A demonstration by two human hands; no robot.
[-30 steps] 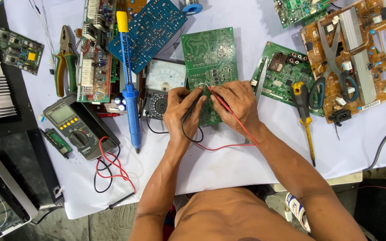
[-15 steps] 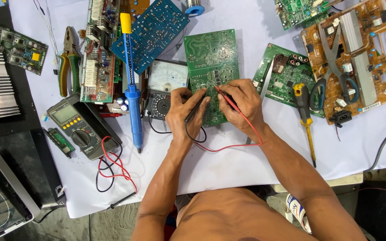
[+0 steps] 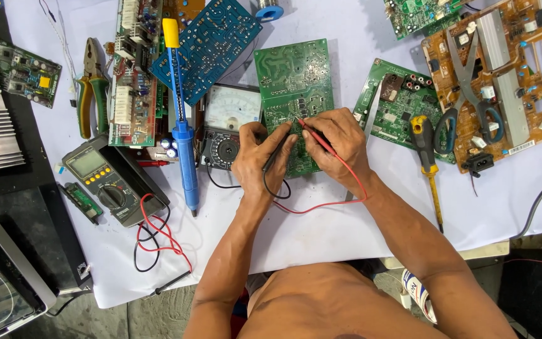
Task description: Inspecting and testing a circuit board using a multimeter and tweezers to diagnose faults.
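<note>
Hands meet over the green circuit board [image 3: 296, 88] lying flat at centre of the worktop [image 3: 359, 238], on its white cover. My left hand [image 3: 260, 160] has its grip pinched round the black probe [image 3: 277, 154], tip slanting up-right onto the board's lower half. Right hand [image 3: 337, 144] grips the red probe [image 3: 313, 133] w/ fingers closed, tip pointing up-left; both tips sit close together on the board near its middle. Red lead [image 3: 321, 204] loops below the wrists, black lead [image 3: 271, 188] curls under the left palm. Analog meter [image 3: 227, 122] lies just left of the board, touching distance from left thumb. Blue soldering iron [image 3: 183, 135] w/ yellow cap runs vertical further left, then a grey digital multimeter [image 3: 105, 182] w/ its own red & black leads. Right of the board: smaller green board [image 3: 396, 103], yellow-handled screwdriver [image 3: 428, 163], scissors [image 3: 468, 94] on a brown board [image 3: 509, 69]. Pliers [image 3: 92, 94] far left.
</note>
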